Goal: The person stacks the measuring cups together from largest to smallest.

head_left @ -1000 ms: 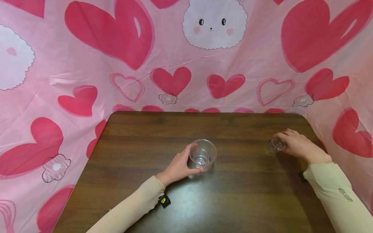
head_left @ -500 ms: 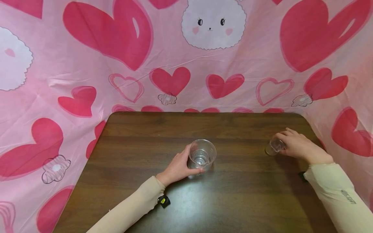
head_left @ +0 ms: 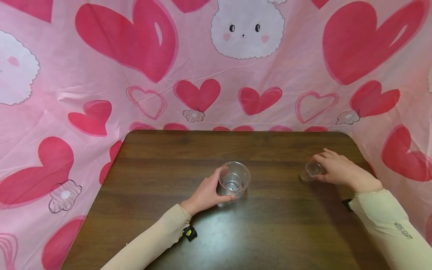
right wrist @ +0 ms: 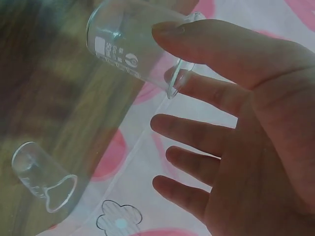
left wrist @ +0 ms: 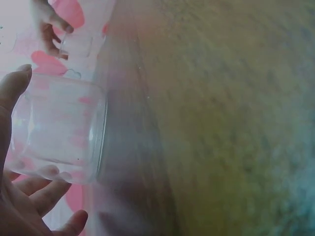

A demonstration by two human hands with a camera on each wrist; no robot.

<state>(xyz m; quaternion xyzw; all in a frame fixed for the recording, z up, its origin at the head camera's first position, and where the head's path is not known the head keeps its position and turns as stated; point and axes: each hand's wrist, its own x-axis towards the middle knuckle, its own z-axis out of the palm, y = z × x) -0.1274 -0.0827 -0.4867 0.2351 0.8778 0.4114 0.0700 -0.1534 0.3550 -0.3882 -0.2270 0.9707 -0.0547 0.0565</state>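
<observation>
My left hand (head_left: 206, 190) grips the side of a large clear beaker (head_left: 249, 178) near the middle of the table, thumb on the near side. In the left wrist view this beaker (left wrist: 59, 128) lies between thumb and fingers. At the table's right, my right hand (head_left: 341, 170) pinches a smaller glass beaker (head_left: 308, 173) by its rim, between thumb and index finger; white print shows on the glass beaker (right wrist: 118, 54) in the right wrist view. The other right fingers stand out loosely. I cannot tell whether its base touches the table.
Another small clear beaker (right wrist: 44, 177) with a spout stands on the table in the right wrist view; I cannot make it out in the head view. The dark wooden table (head_left: 168, 157) has a pink heart-patterned cloth (head_left: 202, 63) behind and beside it.
My right hand, with the small beaker, has moved slightly left and toward me. The left hand and large beaker stay in place.
</observation>
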